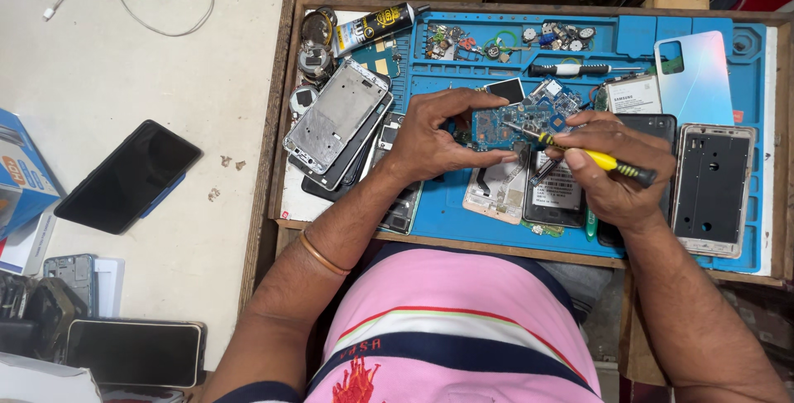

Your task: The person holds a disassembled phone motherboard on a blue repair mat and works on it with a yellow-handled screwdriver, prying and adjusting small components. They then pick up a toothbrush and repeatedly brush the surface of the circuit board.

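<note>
Now left hand (434, 134) pinching a small blue circuit board (529, 117), right hand (612, 167) gripping a yellow screwdriver (600, 159), tip on the board, blue mat (463, 213) under both hands.

Blue mat (463, 213) looks like matt rubbery stuff, sitting in a rough wooden tray (529, 7) with worn edges. The board (529, 117) is blue with shiny little metal bits, and the screwdriver (591, 156) has a glossy yellow plastic handle with a bare metal tip. Back cover (693, 80) is super glossy and pearly, the frame (335, 113) is dull grey metal, and the black phone (128, 175) is smooth glass.
</note>
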A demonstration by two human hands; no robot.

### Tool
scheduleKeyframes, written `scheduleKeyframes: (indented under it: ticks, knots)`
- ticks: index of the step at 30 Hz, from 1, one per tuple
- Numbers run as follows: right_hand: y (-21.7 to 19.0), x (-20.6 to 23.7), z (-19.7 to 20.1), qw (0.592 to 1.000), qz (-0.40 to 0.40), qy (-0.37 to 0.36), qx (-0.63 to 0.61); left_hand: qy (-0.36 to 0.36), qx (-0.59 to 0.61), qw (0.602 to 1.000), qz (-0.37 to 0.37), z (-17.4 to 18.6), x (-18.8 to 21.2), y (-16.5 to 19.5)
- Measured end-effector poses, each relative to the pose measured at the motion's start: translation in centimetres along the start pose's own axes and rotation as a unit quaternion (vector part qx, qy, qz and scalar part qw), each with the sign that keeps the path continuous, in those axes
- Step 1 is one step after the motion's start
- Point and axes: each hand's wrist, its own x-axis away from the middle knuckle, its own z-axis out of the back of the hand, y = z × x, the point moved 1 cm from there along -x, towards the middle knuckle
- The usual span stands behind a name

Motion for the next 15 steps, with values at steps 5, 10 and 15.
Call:
scheduleKeyframes:
  ticks: [5, 10, 15]
  knots:
    - [-0.1, 0.0, -0.2, 1.0, 0.004, -0.014, -0.008, 0.003, -0.004, 1.0, -0.005, 0.0, -0.2, 0.0]
    - [0.2, 0.1, 0.0, 1.0, 0.007, -0.009, -0.021, 0.004, -0.007, 1.0, 0.001, 0.2, 0.0, 0.0]
    - [1.0, 0.3, 0.5, 0.998, -0.03, 0.035, -0.051, 0.007, -0.007, 1.0, -0.003, 0.2, 0.1, -0.3]
